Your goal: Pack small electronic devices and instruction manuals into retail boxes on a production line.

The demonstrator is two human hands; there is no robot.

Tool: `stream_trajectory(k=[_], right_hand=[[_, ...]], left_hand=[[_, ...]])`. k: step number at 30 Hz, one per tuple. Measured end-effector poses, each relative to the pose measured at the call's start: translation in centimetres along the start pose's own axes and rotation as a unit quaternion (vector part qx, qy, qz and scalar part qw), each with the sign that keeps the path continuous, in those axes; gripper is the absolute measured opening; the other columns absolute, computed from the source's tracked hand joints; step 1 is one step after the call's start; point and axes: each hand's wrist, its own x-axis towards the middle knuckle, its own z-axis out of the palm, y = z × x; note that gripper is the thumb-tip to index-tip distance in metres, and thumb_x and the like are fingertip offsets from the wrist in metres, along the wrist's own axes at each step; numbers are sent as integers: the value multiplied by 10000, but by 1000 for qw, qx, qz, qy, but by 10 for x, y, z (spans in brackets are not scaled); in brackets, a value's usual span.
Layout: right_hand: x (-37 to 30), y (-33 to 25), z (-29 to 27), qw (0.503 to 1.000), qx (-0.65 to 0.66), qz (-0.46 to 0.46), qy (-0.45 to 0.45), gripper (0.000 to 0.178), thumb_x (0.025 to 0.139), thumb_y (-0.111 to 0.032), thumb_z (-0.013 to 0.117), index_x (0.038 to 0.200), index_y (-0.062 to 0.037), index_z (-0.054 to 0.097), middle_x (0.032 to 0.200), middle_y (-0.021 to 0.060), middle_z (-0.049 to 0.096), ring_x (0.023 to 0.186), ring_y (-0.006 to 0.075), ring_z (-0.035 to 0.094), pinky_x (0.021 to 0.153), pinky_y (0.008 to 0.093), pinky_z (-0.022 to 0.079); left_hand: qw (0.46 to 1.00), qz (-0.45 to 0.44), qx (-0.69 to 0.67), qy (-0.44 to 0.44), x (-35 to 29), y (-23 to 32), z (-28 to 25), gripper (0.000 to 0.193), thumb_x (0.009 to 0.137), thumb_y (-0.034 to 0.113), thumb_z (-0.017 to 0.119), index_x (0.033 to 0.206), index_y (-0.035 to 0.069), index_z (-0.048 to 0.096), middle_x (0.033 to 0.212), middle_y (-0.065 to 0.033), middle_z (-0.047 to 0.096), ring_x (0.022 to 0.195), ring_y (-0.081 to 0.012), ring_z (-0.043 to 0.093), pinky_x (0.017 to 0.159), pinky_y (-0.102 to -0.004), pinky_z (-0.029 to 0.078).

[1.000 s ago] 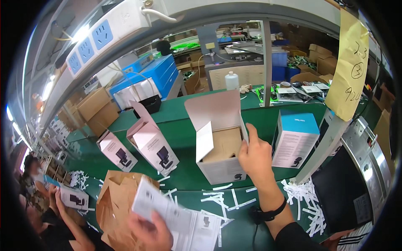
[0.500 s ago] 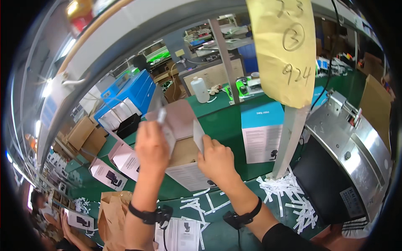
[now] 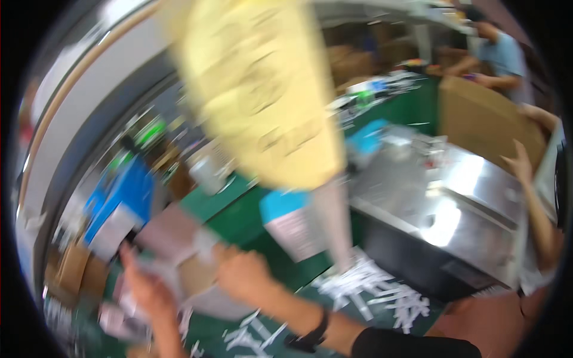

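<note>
The open cardboard carton (image 3: 221, 301) stands on the green bench (image 3: 239, 218), in the lower left part of the view, with its pinkish lid (image 3: 167, 232) raised at the back. The right hand (image 3: 248, 274) is at the right side of its mouth, and the fingertips seem to meet a whitish side flap (image 3: 206, 243); because of the blur I cannot tell if they pinch it. The left hand (image 3: 152, 289) is at the carton's left side with the fingers pointing up; whether they are wide or narrow, or hold something, I cannot tell.

In my judgement, the step in hand is work at the carton's mouth, and a next move there would call for a light, steady touch on the thin card.

To the right there are a blue-topped carton (image 3: 291, 227), a metal post (image 3: 331, 221) and a heap of white paper strips (image 3: 361, 283). Farther right lies a black-sided metal machine (image 3: 441, 191), and beyond it one co-worker in a light blue shirt (image 3: 504, 56)
</note>
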Motion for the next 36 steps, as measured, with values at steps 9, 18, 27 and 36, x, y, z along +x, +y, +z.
stream_trajectory(k=[9, 18, 27, 36], right_hand=[[-15, 6, -11, 996, 78, 45, -14, 330, 847, -211, 607, 1096, -1, 663, 1033, 221, 686, 898, 386, 665, 867, 481, 511], [8, 33, -12, 947, 118, -199, 225, 534, 867, -221, 682, 1378, -99, 588, 1327, 192, 556, 1171, 383, 579, 1035, 454, 471], [11, 38, -4, 948, 274, -157, -28, 409, 1068, -261, 443, 1041, -25, 776, 1116, 124, 751, 1204, 348, 587, 1050, 464, 430], [4, 46, -11, 957, 284, -51, 21, 909, 895, 75, 502, 1603, -117, -36, 1532, 232, 339, 1457, 324, 312, 1179, 473, 291]], left_hand=[[983, -12, 101, -154, -17, 55, -19, 460, 846, 284, 734, 1213, 33, 619, 1032, -210, 538, 978, -416, 550, 917, -532, 453], [958, -133, -223, -123, -58, 19, 22, 637, 921, 260, 655, 1439, -52, 453, 1418, -236, 521, 1285, -373, 518, 1102, -453, 372], [931, -76, -299, -196, -58, 47, 6, 471, 1010, 253, 543, 1404, -5, 550, 1413, -241, 548, 1324, -414, 504, 1132, -446, 372], [808, -325, -417, -259, -29, 47, 34, 678, 888, 27, 659, 1515, 85, 406, 1423, -207, 532, 1320, -362, 509, 1091, -447, 421]])
